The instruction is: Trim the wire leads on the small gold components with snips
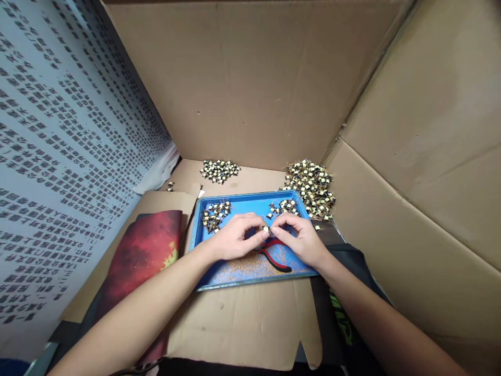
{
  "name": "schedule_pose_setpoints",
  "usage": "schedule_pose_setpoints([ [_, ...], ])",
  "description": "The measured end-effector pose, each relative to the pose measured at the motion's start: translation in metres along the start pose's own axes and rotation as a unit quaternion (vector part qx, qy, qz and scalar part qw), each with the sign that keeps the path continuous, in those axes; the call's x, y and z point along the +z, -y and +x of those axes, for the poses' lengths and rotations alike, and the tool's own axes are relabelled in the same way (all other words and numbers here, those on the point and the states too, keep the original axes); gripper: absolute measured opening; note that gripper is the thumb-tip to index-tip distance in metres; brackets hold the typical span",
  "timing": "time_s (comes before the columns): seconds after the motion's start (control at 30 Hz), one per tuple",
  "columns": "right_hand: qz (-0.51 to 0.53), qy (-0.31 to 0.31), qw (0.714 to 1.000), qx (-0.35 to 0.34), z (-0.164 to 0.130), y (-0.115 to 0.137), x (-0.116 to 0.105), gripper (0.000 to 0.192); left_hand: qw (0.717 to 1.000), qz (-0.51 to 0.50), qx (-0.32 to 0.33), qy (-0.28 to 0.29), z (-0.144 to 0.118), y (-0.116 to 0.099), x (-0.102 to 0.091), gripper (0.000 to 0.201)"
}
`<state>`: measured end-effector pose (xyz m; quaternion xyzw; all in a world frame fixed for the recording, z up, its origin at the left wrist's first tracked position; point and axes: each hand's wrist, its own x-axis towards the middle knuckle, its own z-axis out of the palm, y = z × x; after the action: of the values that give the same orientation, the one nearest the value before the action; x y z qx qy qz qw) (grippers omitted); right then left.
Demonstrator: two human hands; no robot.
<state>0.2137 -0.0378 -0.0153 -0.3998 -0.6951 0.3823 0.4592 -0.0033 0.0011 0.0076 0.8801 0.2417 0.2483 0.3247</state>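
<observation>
My left hand (pixel 235 237) and my right hand (pixel 299 237) meet over the blue tray (pixel 238 204), both pinching one small yellow-and-black component (pixel 266 229) between their fingertips. Under my right hand lies a pair of red-and-black handled pliers (pixel 276 258) on the tray. Two small heaps of the same components sit on the tray, one at its far left (pixel 215 214) and one at its far right (pixel 284 207). Thin golden wire clippings (pixel 245 266) litter the tray's near part.
Cardboard walls enclose the spot at the back and right. A large component pile (pixel 311 187) lies beyond the tray at right, a smaller pile (pixel 219 170) at the back. A red sheet (pixel 144 248) lies left; a printed panel (pixel 58 156) stands at left.
</observation>
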Motion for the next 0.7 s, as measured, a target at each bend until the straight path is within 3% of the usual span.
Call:
schedule_pose_setpoints([
  [0.4,-0.043,-0.002,0.999,-0.001,0.006,0.007,-0.001,0.021,1.000,-0.005,0.024,0.011,-0.001,0.000,-0.001,0.029],
  [0.57,-0.069,0.037,0.997,-0.017,0.014,0.015,-0.014,0.021,0.998,-0.063,0.021,0.003,0.001,0.002,-0.004,0.031],
  [0.7,-0.065,0.003,0.998,0.003,0.018,0.015,-0.022,0.019,0.992,-0.126,0.001,-0.025,0.000,0.004,-0.006,0.033],
])
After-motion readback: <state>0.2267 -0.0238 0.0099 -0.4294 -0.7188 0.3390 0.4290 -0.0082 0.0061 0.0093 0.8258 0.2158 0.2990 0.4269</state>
